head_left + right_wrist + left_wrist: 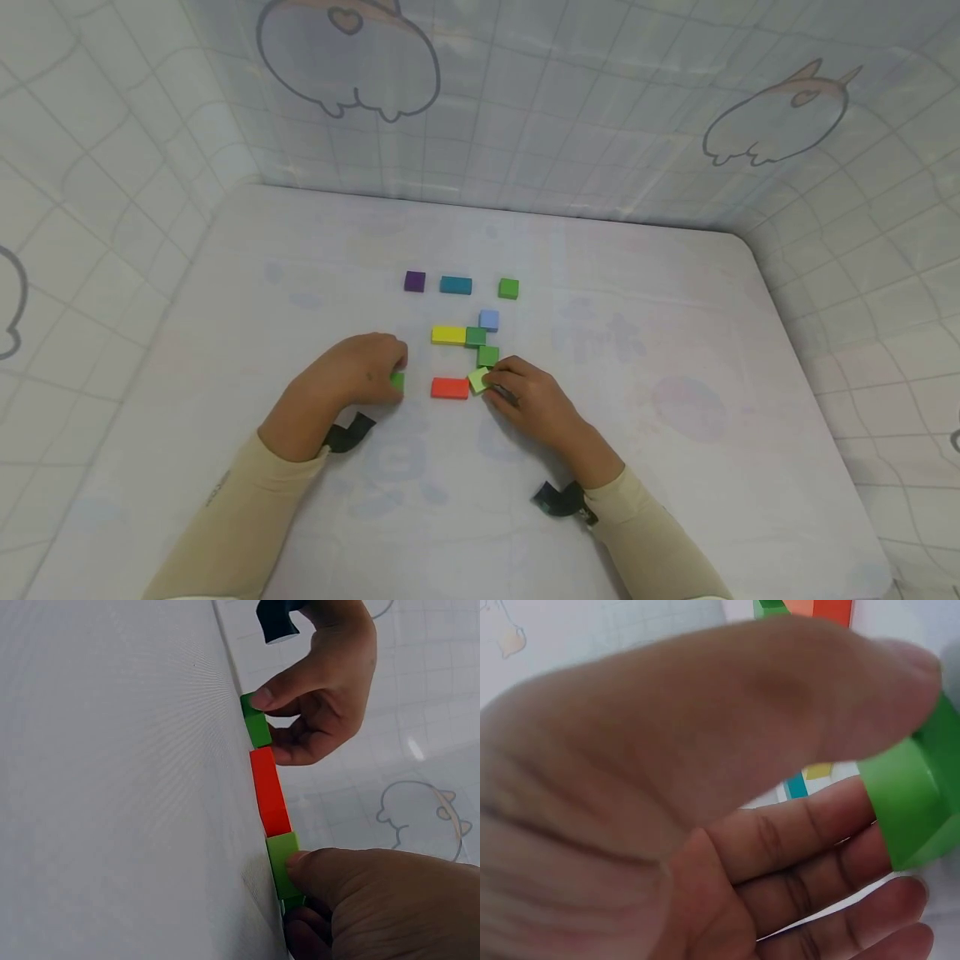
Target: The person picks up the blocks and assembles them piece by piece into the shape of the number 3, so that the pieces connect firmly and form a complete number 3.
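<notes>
My left hand (363, 371) pinches a green block (397, 382) between thumb and fingertips, left of a flat red block (450, 389). In the left wrist view that green block (911, 799) shows past the thumb. At the red block's right end, my right hand (534, 400) holds a light green block (478, 381), slightly turned, by thumb and fingers. Just above it lies a green block (488, 356). Farther up, a darker green block (476, 337) touches the end of a yellow block (448, 335), and a light blue block (489, 320) sits at its upper right corner.
Behind these, a purple block (415, 282), a teal block (456, 285) and another green block (508, 288) lie apart in a loose row. The white table (637, 333) has hanging patterned sheets (570, 108) behind it and at both sides.
</notes>
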`<move>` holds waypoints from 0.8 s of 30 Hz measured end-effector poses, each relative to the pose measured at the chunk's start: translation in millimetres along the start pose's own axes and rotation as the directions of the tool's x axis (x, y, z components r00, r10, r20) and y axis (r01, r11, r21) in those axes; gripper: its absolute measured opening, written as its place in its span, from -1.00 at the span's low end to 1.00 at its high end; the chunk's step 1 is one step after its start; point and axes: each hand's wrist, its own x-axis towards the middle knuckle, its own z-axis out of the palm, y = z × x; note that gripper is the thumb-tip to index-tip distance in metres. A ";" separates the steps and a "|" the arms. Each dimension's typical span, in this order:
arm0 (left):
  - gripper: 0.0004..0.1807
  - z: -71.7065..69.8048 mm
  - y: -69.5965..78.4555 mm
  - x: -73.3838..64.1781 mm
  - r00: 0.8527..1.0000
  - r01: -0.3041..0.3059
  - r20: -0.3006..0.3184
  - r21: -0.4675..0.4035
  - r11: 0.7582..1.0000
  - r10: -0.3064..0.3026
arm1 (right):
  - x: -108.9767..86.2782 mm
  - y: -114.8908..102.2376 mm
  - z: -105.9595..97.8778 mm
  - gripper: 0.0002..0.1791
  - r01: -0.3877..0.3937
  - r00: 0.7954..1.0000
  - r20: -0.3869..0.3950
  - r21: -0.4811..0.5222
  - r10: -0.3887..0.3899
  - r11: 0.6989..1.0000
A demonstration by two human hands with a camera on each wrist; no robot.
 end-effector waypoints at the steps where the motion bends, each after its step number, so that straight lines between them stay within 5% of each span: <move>1: -0.69 0.1 0.5 0.5 1.000 0.005 0.004 -0.003 1.000 -0.005 | 0.1 0.1 0.0 -0.76 -0.001 1.000 0.000 0.000 0.001 1.000; 14: -0.78 4.3 2.7 5.4 1.000 0.013 0.004 -0.012 1.000 -0.013 | 0.2 -0.5 -1.4 -0.76 -0.008 1.000 0.004 0.010 0.008 1.000; 24: -0.74 5.0 5.0 5.0 1.000 0.000 -0.008 -0.025 1.000 0.000 | 5.4 -6.7 -2.0 -0.77 0.088 0.993 -0.078 -0.021 -0.089 0.996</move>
